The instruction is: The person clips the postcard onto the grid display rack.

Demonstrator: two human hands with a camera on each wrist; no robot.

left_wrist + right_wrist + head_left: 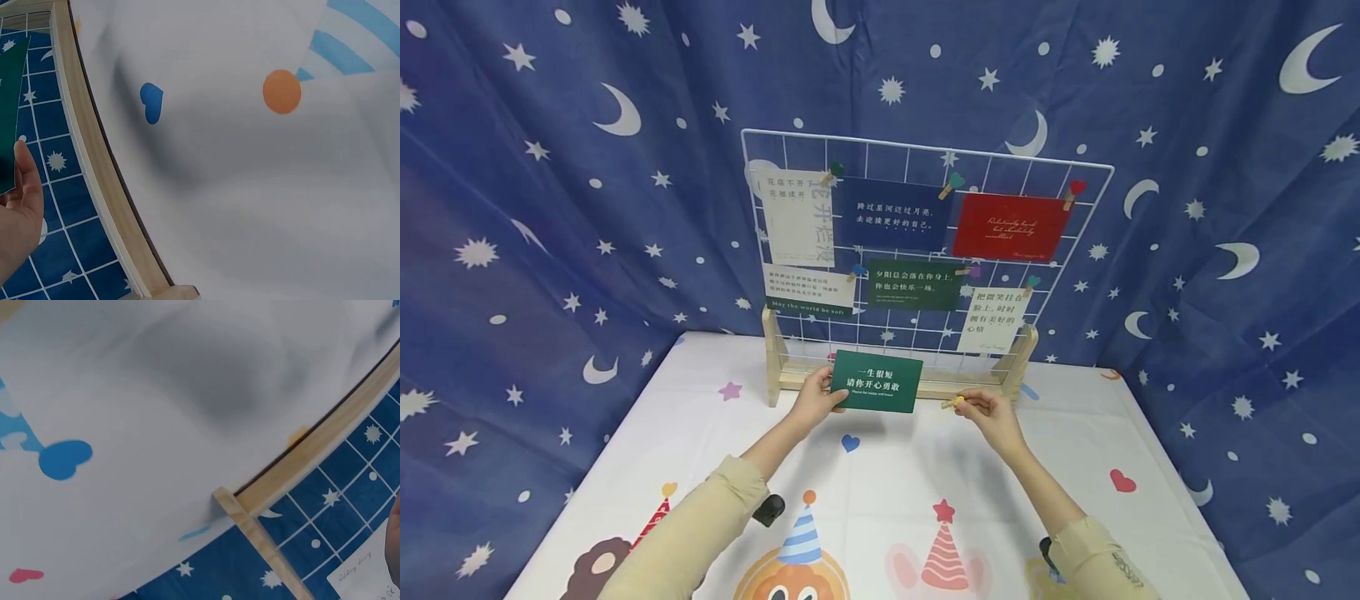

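My left hand [811,402] grips a dark green card [877,400] with white lettering by its left edge, thumb on the front. The card stands upright in front of the lower part of a white wire grid rack [943,385] with a wooden base. To the right of it, my right hand [996,421] pinches a small wooden clip [953,403] with a yellow piece on it. Part of the green card and left hand [24,200] show at the left edge of the left wrist view. Only a sliver of the right hand [394,544] enters the right wrist view; the clip is outside it.
Clips hold cards on the grid in two rows: a white card [797,225], a blue card [887,237] and a red card [1011,217] above; a white-and-green card [808,292], a green card [913,292] and another white card [988,337] below. A starry blue curtain [887,50] hangs behind.
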